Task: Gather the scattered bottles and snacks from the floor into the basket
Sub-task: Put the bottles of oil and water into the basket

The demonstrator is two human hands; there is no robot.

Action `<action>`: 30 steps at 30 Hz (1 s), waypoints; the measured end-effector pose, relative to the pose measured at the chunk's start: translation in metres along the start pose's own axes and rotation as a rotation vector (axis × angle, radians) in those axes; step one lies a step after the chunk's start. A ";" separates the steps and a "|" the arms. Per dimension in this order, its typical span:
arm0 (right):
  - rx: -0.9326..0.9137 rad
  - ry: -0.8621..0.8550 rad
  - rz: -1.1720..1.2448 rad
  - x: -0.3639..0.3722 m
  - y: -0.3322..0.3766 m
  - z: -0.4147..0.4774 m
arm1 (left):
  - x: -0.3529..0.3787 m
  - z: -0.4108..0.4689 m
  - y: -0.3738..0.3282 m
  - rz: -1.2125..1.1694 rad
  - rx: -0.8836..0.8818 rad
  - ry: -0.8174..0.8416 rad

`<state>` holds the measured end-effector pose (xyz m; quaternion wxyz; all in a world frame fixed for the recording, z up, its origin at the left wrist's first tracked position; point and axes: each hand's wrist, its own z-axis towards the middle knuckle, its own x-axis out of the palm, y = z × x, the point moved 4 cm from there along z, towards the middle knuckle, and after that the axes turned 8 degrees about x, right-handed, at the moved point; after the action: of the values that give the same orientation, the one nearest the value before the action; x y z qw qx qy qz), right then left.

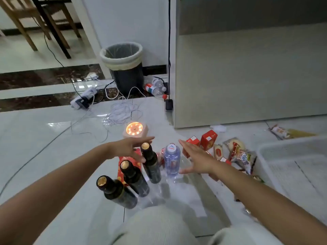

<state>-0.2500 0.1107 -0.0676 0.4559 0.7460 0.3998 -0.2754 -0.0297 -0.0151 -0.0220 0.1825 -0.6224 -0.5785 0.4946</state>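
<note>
Head view: both hands reach forward over the floor with fingers spread and nothing in them. The left hand [131,150] hovers at centre frame just above the farthest of three dark bottles [151,165]; whether it touches the gold cap I cannot tell. The right hand [196,159] is open just right of the clear water bottle [171,159], apart from it.

The three dark bottles stand in a diagonal row running from the lower centre of the frame up toward the middle, with the water bottle upright beside the top one. Red boxes [208,139] and wrapped snacks [238,152] lie in a heap to the right of centre, next to the white basket [265,152] at the right edge, which looks empty as far as it shows.

The dark bottles look like glass: probably heavy, smooth and breakable, so a full wrap around the body low down, not the narrow neck, seems safest. The water bottle is likely light and slightly squashy; its waist suits a grip. The snack packets look soft and crinkly, best pinched by an edge or scooped together.
</note>
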 end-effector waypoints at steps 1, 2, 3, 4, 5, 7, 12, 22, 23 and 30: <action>0.005 0.020 0.072 0.002 0.002 0.002 | 0.005 0.004 -0.001 0.026 0.004 0.022; 0.020 0.036 0.144 0.003 0.004 0.003 | 0.008 0.007 -0.004 0.053 -0.020 0.034; 0.045 0.059 0.214 0.005 0.005 0.003 | 0.013 0.012 -0.004 0.058 -0.037 0.061; 0.064 0.069 0.289 0.008 0.007 0.003 | 0.019 0.016 -0.006 0.062 -0.057 0.085; 0.073 0.087 0.351 0.012 0.009 0.002 | 0.022 0.021 -0.005 0.080 -0.063 0.109; 0.084 0.115 0.425 0.021 0.013 0.004 | 0.023 0.026 0.003 0.146 -0.080 0.124; 0.124 0.128 0.572 0.031 0.006 0.024 | 0.020 0.031 0.020 0.131 -0.108 0.102; 0.176 0.106 0.676 0.057 -0.002 0.046 | 0.026 0.049 0.025 -0.268 -0.205 -0.142; 0.178 0.101 0.676 0.058 -0.002 0.049 | 0.026 0.050 0.023 -0.282 -0.207 -0.147; 0.227 0.002 0.695 0.066 0.001 0.061 | 0.029 0.052 0.023 -0.148 -0.210 -0.070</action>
<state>-0.2172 0.0783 -0.1453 0.4363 0.8833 0.0899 -0.1458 -0.0651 -0.0134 -0.0753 0.1320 -0.5758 -0.6776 0.4380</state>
